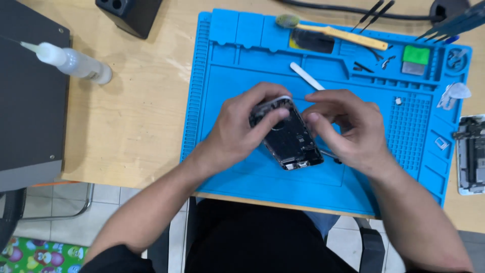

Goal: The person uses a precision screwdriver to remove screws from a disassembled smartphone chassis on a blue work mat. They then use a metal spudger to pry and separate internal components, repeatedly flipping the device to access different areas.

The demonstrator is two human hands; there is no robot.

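An opened phone body [291, 137], dark inside with small parts showing, is held tilted above the blue work mat [227, 91]. My left hand [240, 129] grips its left edge, thumb resting on the inside. My right hand [348, 129] holds the right edge, fingers curled over it. A thin dark tool tip [331, 155] pokes out under my right hand; I cannot tell which hand holds it.
On the mat lie a white pry stick [305, 76], a yellow-handled brush [343, 34], a green block [416, 54], tweezers [374, 12] and small parts. A squeeze bottle [76, 61] lies at left beside a dark box [30, 96]. Another phone part [472, 154] lies at right.
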